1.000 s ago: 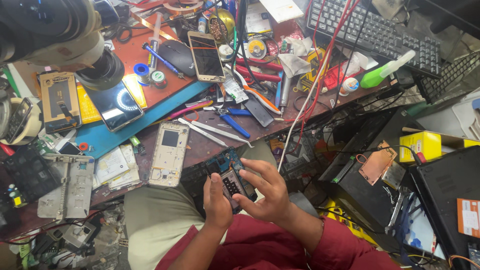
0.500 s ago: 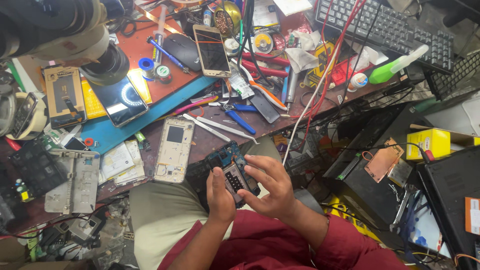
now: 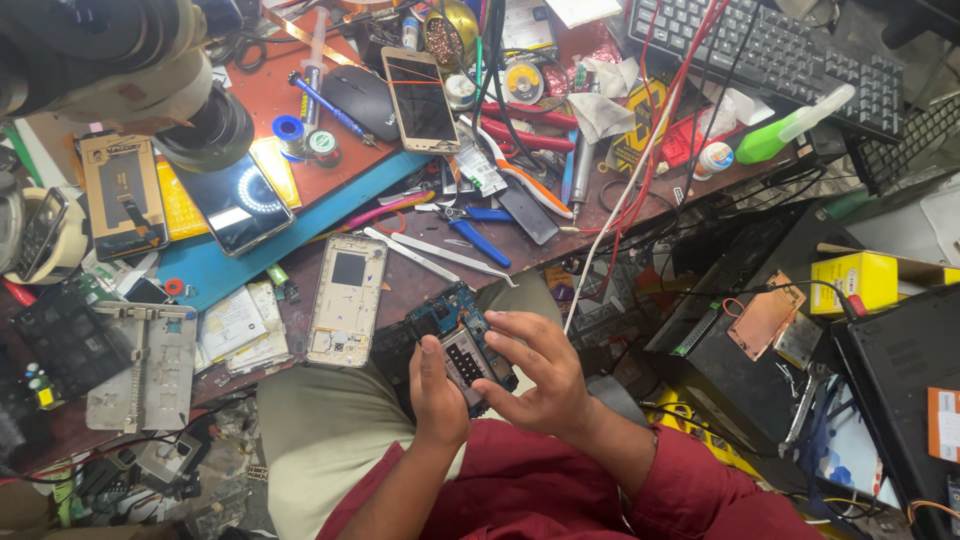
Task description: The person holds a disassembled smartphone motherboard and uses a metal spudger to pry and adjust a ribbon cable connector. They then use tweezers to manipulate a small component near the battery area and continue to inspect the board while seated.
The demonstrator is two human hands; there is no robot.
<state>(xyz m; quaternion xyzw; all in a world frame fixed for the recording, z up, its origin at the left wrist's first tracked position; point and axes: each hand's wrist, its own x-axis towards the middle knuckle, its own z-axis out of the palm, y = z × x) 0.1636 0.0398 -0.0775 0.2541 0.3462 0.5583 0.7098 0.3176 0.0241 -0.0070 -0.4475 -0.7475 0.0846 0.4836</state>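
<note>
Both my hands hold a blue phone circuit board [image 3: 455, 325] above my lap, just off the near edge of the workbench. My left hand [image 3: 436, 388] grips its lower left side. My right hand [image 3: 535, 375] wraps around its right side, fingers curled over the top. A white phone frame [image 3: 345, 300] lies flat on the bench just left of the board. Metal tweezers [image 3: 440, 255] and blue-handled pliers [image 3: 478, 228] lie just above it.
A microscope head [image 3: 150, 70] hangs over the bench's left part, above a dark phone [image 3: 235, 205] on a blue mat [image 3: 300, 225]. A gold phone [image 3: 420, 98], a black mouse [image 3: 362, 100], cables and a keyboard [image 3: 770, 55] crowd the back. Black boxes [image 3: 740, 320] stand at right.
My hands and the board have kept nearly the same pose; the fingers of my right hand have shifted slightly over the board. The view has drifted a little.
</note>
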